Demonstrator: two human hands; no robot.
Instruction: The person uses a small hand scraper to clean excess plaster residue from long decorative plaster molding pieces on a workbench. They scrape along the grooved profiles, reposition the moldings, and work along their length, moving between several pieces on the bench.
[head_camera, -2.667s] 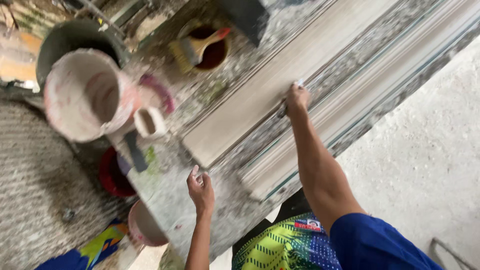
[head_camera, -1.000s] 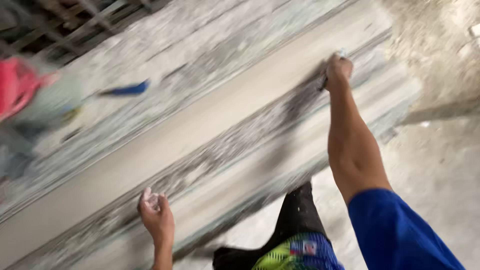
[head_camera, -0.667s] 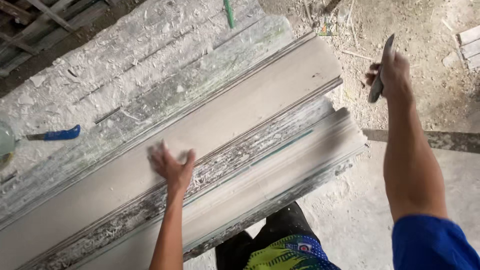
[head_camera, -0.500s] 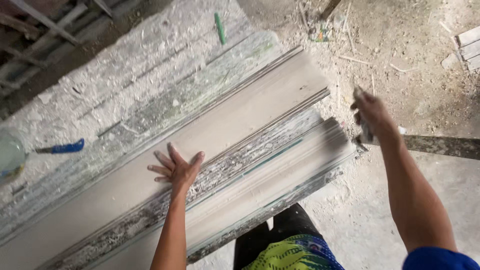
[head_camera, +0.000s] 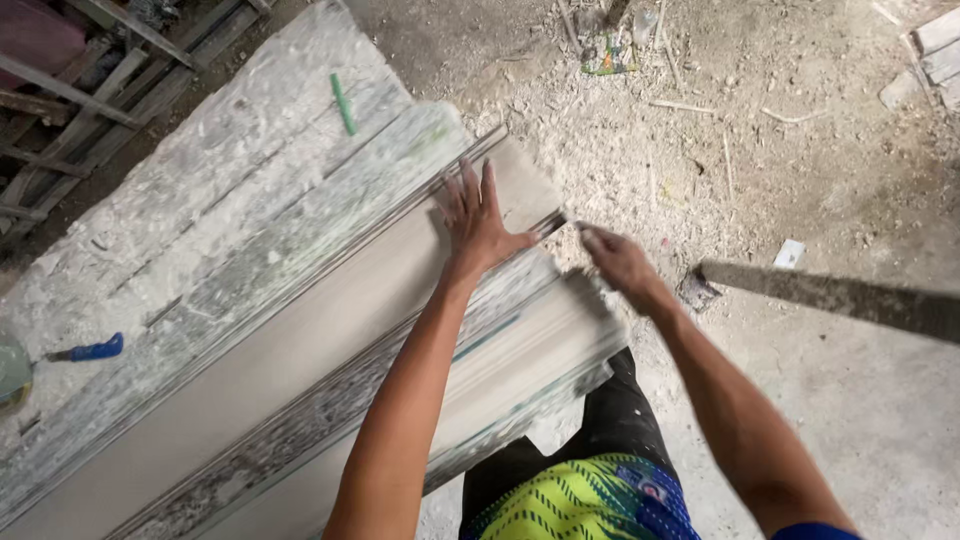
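The left hand (head_camera: 478, 222) lies flat, fingers spread, on the near end of the smooth grey moulding (head_camera: 330, 330) on the desk (head_camera: 200, 230), while the right hand (head_camera: 618, 262), fingers pressed together around something I cannot make out, works that end, so finishing looks nearly done.

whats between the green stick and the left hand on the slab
In the head view, only plaster-crusted mould ridges lie between the green stick and the left hand pressed flat on the grey slab.

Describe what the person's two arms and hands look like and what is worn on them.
Both forearms are bare, with no gloves, watch or rings to be seen on the left hand or the right hand. A blue sleeve edge shows at the right upper arm. The left arm leaves the frame before any sleeve shows.
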